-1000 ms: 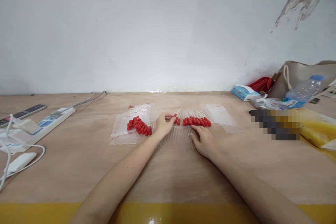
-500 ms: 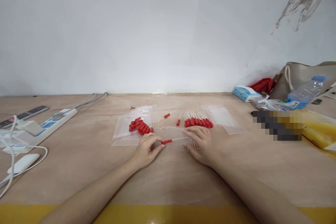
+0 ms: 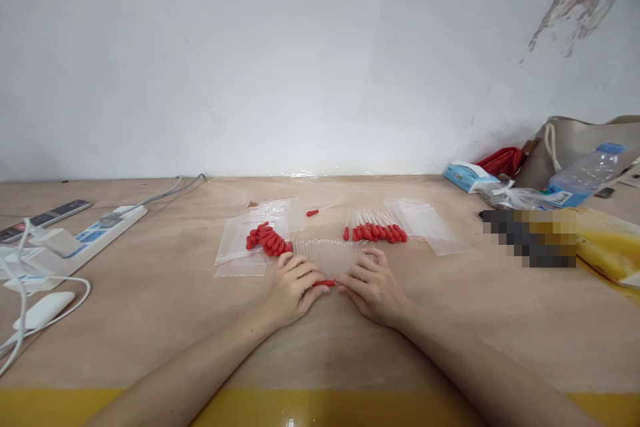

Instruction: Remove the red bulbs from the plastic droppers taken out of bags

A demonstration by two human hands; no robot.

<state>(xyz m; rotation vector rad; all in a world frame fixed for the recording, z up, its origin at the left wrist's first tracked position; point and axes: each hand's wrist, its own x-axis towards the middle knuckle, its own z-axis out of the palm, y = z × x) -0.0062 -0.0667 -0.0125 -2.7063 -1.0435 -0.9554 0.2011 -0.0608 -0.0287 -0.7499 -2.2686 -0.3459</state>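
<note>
We see both bare hands low over the middle of the table point(image 3: 320, 347), forearms coming in from the near edge. Left hand point(image 3: 297, 287): fingers curled, thumb and fingers closed on a slim red piece point(image 3: 325, 283), which lies sideways, its right end poking out past the thumb. Right hand point(image 3: 373, 290): fingers bent, thumb and fingertips close together right at that end of the red piece; we can't tell whether they pinch anything.

Red piece sits at the near edge of a row of clear tubes point(image 3: 330, 253), laid side by side between the two hands. Left hand covers part of the row's left side, right hand part of its right side.

Beyond the right hand we get a cluster of red-headed sticks point(image 3: 379, 232), heads toward us, pale shafts pointing away. One loose red-headed stick point(image 3: 313, 213) lies apart, beyond the tubes. Left of the tubes, a bunch of red heads point(image 3: 270, 240) rests by clear bags point(image 3: 233, 243); another clear bag point(image 3: 417, 221) lies right of the cluster.

Far left: power strip point(image 3: 110, 233), remote point(image 3: 57, 213). Far right: blue tissue pack point(image 3: 470, 177), plastic bottle point(image 3: 587, 177), yellow package point(image 3: 607, 243).
</note>
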